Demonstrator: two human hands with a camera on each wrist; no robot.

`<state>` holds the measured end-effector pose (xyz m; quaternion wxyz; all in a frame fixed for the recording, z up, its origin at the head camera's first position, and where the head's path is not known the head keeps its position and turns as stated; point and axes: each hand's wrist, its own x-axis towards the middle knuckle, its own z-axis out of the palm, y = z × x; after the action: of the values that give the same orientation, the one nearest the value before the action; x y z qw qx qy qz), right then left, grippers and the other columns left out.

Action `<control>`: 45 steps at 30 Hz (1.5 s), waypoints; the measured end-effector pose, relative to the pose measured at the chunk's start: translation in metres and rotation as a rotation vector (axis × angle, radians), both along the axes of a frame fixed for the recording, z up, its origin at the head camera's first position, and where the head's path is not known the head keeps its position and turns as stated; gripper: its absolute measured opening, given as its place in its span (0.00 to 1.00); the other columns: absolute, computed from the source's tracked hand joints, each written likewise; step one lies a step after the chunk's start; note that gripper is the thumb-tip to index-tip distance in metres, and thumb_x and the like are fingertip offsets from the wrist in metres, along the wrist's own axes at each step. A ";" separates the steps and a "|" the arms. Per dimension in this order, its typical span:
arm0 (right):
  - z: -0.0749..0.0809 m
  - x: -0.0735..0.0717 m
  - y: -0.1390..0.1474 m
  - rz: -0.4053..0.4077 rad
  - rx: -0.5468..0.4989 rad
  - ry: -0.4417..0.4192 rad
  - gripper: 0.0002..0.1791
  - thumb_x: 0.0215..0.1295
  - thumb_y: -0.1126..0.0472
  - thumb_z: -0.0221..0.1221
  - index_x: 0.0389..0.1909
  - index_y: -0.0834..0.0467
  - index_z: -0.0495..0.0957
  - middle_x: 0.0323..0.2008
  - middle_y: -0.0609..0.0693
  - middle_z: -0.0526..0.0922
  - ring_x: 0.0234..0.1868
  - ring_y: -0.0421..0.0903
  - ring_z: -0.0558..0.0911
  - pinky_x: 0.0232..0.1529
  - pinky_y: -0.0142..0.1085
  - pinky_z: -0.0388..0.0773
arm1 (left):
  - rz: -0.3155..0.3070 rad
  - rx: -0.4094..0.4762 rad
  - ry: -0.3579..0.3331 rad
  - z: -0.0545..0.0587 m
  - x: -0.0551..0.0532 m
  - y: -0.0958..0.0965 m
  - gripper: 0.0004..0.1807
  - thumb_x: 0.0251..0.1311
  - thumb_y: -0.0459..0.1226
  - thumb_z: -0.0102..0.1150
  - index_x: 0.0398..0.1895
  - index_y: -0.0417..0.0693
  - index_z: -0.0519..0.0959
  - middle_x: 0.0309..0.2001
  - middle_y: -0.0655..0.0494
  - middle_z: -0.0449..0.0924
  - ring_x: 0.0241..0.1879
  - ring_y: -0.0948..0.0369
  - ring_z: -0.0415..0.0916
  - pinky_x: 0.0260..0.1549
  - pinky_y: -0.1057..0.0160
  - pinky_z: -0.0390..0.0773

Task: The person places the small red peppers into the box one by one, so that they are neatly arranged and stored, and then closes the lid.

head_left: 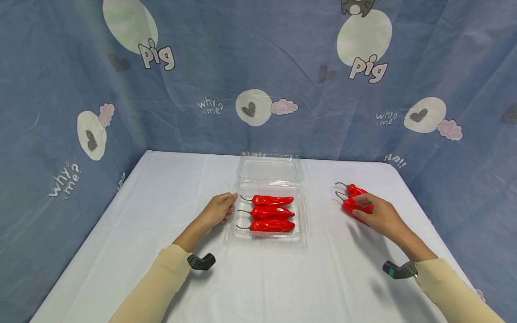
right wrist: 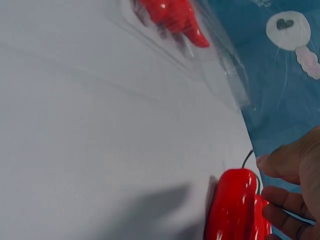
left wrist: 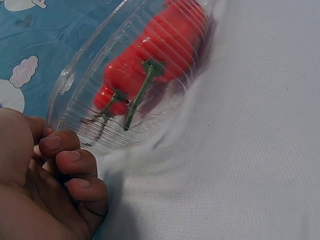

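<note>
Head view: left hand [head_left: 218, 210] pinches left rim of clear plastic box [head_left: 302, 215]; three red peppers [head_left: 273, 212] lie inside, lid [head_left: 269, 170] open behind. Right hand [head_left: 381, 217], fingers parted, is at two loose peppers [head_left: 349, 207] on the worktop [head_left: 323, 278]; contact unclear.

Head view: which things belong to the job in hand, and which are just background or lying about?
Part of the job:
clear container, lid open, its left edge held by the left hand
three red peppers inside it
two loose red peppers, with the right hand at them

Just background:
white cloth
blue printed curtain
dark wrist devices
</note>
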<state>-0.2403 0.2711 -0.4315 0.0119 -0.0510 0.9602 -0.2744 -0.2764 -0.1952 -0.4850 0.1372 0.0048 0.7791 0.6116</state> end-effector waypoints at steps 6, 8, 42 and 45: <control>-0.006 -0.003 0.005 -0.020 0.003 -0.038 0.29 0.66 0.57 0.66 0.64 0.65 0.71 0.59 0.67 0.76 0.61 0.65 0.73 0.61 0.62 0.71 | 0.001 0.007 0.007 0.003 0.001 0.001 0.24 0.78 0.50 0.46 0.23 0.47 0.64 0.18 0.60 0.61 0.18 0.63 0.58 0.17 0.66 0.58; -0.009 -0.003 0.006 -0.022 -0.001 -0.044 0.29 0.66 0.58 0.66 0.64 0.65 0.71 0.59 0.67 0.76 0.60 0.65 0.73 0.61 0.61 0.71 | -0.003 0.008 0.010 0.002 0.000 0.001 0.24 0.78 0.50 0.46 0.23 0.47 0.64 0.18 0.60 0.61 0.18 0.64 0.57 0.16 0.67 0.58; -0.038 -0.002 -0.001 -0.028 0.050 -0.072 0.35 0.59 0.58 0.72 0.65 0.59 0.71 0.65 0.67 0.69 0.66 0.69 0.64 0.58 0.65 0.72 | -0.005 0.018 -0.002 0.001 0.001 0.000 0.24 0.78 0.50 0.45 0.23 0.47 0.64 0.18 0.60 0.62 0.17 0.63 0.58 0.16 0.67 0.59; -0.037 -0.002 -0.002 -0.026 0.040 -0.073 0.34 0.59 0.57 0.72 0.65 0.58 0.71 0.65 0.67 0.69 0.66 0.68 0.64 0.58 0.65 0.72 | -0.003 0.019 -0.002 0.001 0.001 0.000 0.24 0.78 0.49 0.45 0.23 0.47 0.64 0.18 0.59 0.62 0.17 0.63 0.58 0.16 0.66 0.59</control>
<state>-0.2420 0.2696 -0.4687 0.0446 -0.0281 0.9649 -0.2571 -0.2755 -0.1948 -0.4836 0.1390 0.0065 0.7731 0.6188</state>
